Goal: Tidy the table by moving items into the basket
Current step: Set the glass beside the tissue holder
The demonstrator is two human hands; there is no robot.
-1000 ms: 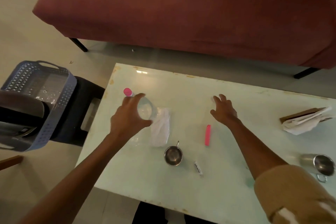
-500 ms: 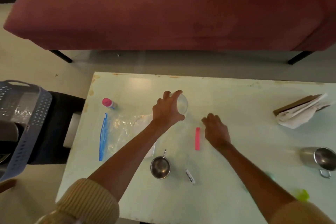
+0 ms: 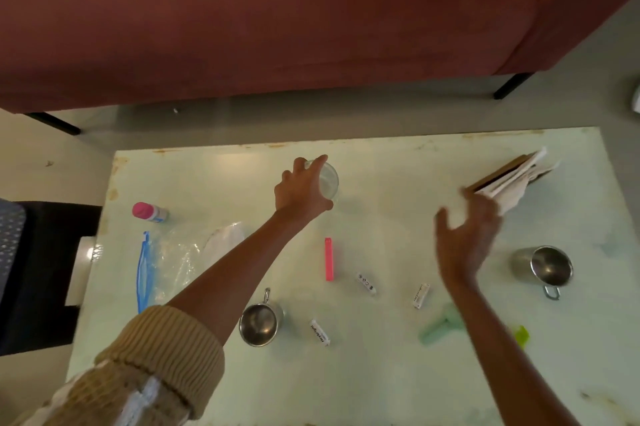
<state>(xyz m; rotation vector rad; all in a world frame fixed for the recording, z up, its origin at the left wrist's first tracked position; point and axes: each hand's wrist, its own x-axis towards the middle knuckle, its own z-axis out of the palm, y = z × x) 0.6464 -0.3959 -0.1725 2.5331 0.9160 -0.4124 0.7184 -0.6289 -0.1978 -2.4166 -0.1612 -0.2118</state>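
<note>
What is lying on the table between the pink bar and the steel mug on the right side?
In the head view, two small white labelled tubes and the right hand lie between the pink bar and the steel mug.

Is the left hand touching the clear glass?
Touching. In the head view the left hand wraps around the clear glass, its fingers curled over the rim, with no gap showing.
</note>
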